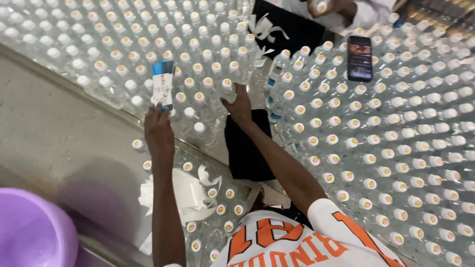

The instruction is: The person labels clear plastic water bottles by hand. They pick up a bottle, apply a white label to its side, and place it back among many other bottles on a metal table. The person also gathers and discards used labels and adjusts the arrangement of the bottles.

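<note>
My left hand (158,129) is stretched out in front of me, its fingers pinched around a small stack of labels (162,84), blue at the top edge and white lower down. The stack stands upright above the caps of the clear plastic bottles (208,79) massed ahead of me. My right hand (241,106) reaches forward beside it, fingers bent down onto the white cap of one bottle (227,85) at the near edge of that mass; I cannot tell whether they grip it or only rest on it. Just under my right wrist lies a dark cloth (246,148) in the gap between the bottle groups.

More capped bottles (396,148) fill the whole right side, and a phone (359,58) lies flat on top of their caps. Near my left forearm, loose white paper strips (185,193) are heaped among a few bottles. A purple basin (32,232) sits at the lower left corner on the grey floor (59,128). At the top edge, another person's hand (331,7) holds a bottle.
</note>
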